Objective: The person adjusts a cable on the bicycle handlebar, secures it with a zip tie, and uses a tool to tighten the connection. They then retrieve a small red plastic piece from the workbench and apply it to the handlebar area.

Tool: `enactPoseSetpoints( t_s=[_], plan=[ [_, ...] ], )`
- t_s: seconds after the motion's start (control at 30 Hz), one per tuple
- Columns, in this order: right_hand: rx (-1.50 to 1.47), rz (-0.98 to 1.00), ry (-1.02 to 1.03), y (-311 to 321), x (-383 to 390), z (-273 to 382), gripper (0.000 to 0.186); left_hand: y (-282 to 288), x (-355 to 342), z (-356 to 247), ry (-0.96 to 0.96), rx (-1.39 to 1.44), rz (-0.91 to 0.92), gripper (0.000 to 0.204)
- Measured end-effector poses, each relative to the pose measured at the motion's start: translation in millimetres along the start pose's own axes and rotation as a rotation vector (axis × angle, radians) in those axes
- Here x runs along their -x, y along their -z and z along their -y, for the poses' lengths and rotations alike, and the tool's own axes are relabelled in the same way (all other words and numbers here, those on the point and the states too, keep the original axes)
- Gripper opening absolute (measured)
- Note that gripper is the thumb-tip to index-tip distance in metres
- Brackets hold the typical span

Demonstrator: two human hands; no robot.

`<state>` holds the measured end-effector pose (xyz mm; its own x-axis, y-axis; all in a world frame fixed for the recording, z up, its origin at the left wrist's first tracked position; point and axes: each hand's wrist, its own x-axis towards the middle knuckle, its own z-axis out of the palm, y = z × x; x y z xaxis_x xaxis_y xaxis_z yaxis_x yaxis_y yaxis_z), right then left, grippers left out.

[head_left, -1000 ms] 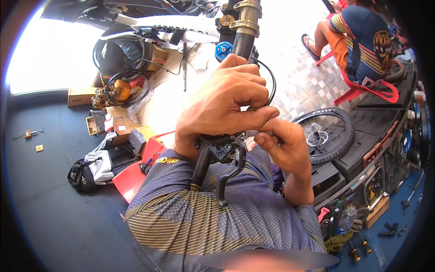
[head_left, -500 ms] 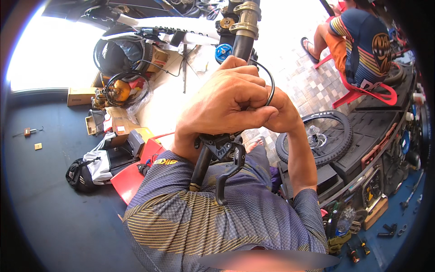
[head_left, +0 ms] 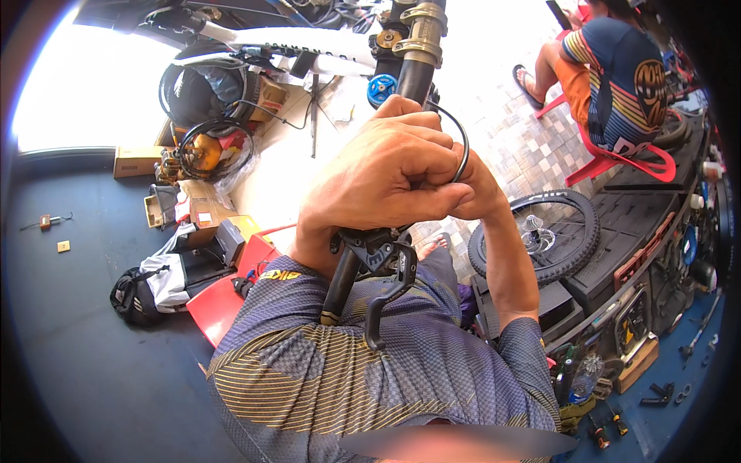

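In front of my chest a black handlebar (head_left: 342, 284) passes behind my hands. A black brake lever (head_left: 384, 305) is clamped near its lower end. My left hand (head_left: 390, 170) is closed in a fist across the bar, its thumb pointing right. My right hand (head_left: 482, 189) is curled against it, its fingers mostly hidden behind the left. A thin black brake hose (head_left: 465, 139) loops down from the bar into the fingers where both hands meet. Just above the left knuckles is a blue round knob (head_left: 381, 90), beside metal clamps (head_left: 423, 48).
A wheel with a disc rotor (head_left: 532, 235) leans at right by black bins (head_left: 617, 231). Beyond, a person (head_left: 621, 81) sits on a red chair (head_left: 617, 163). Left are a white bike frame (head_left: 301, 48), boxes (head_left: 207, 212) and a red chair (head_left: 216, 305). Tools (head_left: 602, 432) lie lower right.
Both hands keep nearly the same grip and place. The view has shifted slightly. A dark flat object near the seated person shows more clearly.
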<state>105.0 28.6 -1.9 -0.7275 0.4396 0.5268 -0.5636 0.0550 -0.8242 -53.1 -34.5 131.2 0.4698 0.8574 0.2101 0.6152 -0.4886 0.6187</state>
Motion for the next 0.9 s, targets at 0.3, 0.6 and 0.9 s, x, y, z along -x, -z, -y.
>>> enactPoseSetpoints(
  t_s=[0.3,0.6,0.9],
  plan=[
    [-0.028,0.000,-0.005,-0.1,2.0,-5.6,0.022,0.3,-0.6,0.1,-0.004,-0.011,0.011,0.026],
    [-0.197,-0.015,-0.142,-8.3,5.5,6.3,0.021,1.1,0.2,-0.9,-0.004,-0.015,0.013,0.028],
    [0.121,-0.025,-0.009,-18.5,6.3,12.6,0.025,-0.1,3.3,2.1,0.005,-0.011,0.007,0.037]
  ],
)
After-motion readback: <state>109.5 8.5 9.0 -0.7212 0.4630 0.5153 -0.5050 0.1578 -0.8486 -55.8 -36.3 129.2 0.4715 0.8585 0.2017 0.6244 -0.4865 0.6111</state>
